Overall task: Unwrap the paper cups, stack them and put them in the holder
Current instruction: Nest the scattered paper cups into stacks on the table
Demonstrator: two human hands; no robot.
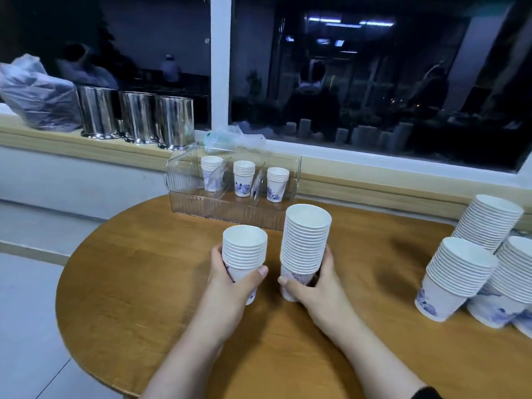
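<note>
My left hand (230,286) grips a short stack of white paper cups (244,249) with blue prints, held above the round wooden table (129,283). Beside it, my right hand (313,286) grips a taller stack of the same cups (305,240). The two stacks are apart, side by side. Behind them, at the table's far edge, stands a clear plastic holder (230,208) with its lid up. Three small stacks sit in it: left (211,172), middle (243,177), right (277,183).
Three tall cup stacks (472,263) lean together at the table's right edge. On the window ledge stand three steel canisters (138,116), a filled plastic bag (37,96) and crumpled clear wrapping (233,138). The window behind is dark.
</note>
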